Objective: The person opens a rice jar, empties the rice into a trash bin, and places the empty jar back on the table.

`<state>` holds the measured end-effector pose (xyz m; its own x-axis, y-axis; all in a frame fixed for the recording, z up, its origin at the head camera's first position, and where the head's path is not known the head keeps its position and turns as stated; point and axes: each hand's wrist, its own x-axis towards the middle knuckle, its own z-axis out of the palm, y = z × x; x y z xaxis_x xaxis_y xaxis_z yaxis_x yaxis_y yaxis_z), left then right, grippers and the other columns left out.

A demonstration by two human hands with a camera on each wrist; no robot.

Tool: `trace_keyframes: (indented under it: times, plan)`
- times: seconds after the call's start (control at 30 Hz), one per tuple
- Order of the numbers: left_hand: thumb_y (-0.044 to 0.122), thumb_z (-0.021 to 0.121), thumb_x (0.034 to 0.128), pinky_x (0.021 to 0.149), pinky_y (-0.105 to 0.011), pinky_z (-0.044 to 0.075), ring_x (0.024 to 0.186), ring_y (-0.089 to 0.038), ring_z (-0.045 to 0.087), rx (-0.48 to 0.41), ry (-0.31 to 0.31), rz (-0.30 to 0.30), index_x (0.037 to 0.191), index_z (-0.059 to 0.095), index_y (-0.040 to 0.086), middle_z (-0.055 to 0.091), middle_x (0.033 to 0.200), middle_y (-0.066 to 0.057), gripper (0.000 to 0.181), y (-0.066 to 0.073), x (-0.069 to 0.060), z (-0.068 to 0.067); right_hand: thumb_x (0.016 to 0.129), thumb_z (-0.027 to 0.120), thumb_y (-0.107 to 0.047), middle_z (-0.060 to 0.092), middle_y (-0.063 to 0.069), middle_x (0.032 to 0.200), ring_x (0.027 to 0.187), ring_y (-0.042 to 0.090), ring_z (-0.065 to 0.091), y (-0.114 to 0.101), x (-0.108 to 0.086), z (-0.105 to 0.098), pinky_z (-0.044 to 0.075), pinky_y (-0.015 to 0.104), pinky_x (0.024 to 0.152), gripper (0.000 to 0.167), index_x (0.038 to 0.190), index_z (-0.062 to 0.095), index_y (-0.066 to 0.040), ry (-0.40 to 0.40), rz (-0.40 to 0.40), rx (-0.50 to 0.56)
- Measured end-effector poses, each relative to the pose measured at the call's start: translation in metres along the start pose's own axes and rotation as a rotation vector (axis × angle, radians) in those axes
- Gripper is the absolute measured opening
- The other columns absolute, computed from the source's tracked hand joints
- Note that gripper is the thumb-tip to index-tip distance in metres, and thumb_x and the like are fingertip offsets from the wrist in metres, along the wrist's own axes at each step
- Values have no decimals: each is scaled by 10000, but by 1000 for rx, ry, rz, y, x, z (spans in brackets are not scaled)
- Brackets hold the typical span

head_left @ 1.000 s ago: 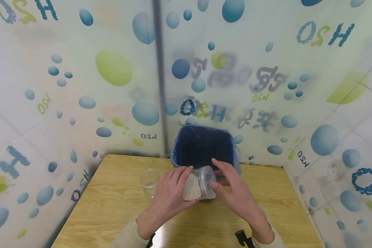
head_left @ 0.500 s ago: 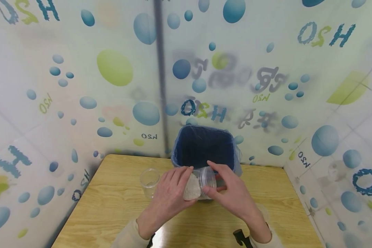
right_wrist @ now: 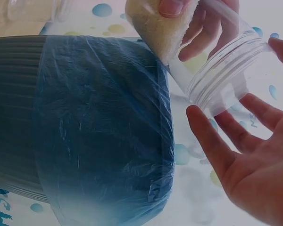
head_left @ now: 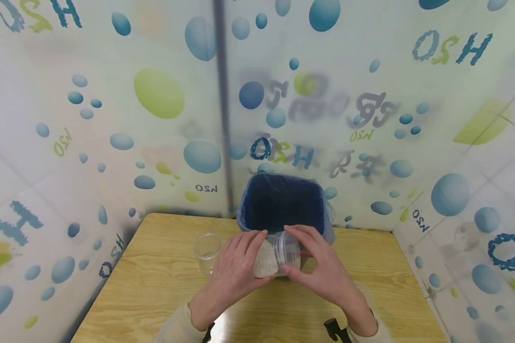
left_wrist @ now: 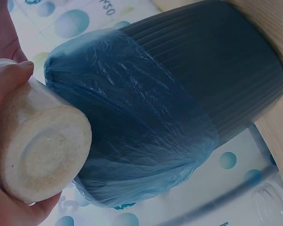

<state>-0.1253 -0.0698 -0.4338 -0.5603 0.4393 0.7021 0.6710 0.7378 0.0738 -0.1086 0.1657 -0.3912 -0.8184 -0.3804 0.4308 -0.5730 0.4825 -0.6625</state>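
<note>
- Left hand (head_left: pixel 236 262) grips clear jar (head_left: pixel 266 260) by filled base
- Jar lies sideways, ringed end toward right hand (head_left: pixel 328 269)
- Right hand's fingers set wide; can't tell if gripping

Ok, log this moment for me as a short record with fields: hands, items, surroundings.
Left hand: grips the jar toward its base
Right hand: holds the jar's other, threaded end
Jar: clear, tipped on its side; capped or not, unclear
Contents: pale, grainy
Bin: dark, with blue liner over its rim
Second container: clear, on wooden table
Backdrop: bubble print
</note>
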Motion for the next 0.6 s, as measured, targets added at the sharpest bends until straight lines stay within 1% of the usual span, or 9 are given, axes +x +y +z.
trace_keyframes:
  times: [0.17, 0.37, 0.5, 0.6]
  plan:
    - [504, 963, 592, 942, -475, 537, 1129, -305, 619, -1, 5, 14, 1384, 578, 63, 636, 1255, -99, 985, -1, 0, 0, 877, 834, -253, 495, 9, 1485, 1265, 220, 538, 3, -1, -1, 608, 401, 851, 693, 1501, 532, -252, -4, -54, 1]
    - [521, 952, 603, 941, -469, 545, 1135, -292, 624, -21, -32, 14, 1391, 581, 73, 642, 1259, -88, 980, -4, 0, -2, 862, 844, -201, 485, 17, 1498, 1284, 213, 516, 7, -1, -1, 593, 367, 858, 722, 1509, 523, -224, -20, -124, 10]
    - [528, 957, 596, 945, -463, 546, 1134, -285, 625, -38, -43, 14, 1385, 582, 75, 647, 1253, -85, 984, -4, 1, -4, 862, 845, -204, 479, 44, 1510, 1312, 219, 497, 9, -1, -1, 587, 409, 865, 734, 1516, 513, -193, -34, -165, 0]
    - [522, 965, 585, 944, -459, 547, 1128, -282, 626, -51, -39, 15, 1379, 583, 71, 648, 1246, -84, 990, -4, 1, -4, 862, 844, -206, 473, 62, 1521, 1341, 215, 478, 9, -1, -1, 584, 434, 877, 738, 1518, 508, -165, -44, -184, -4]
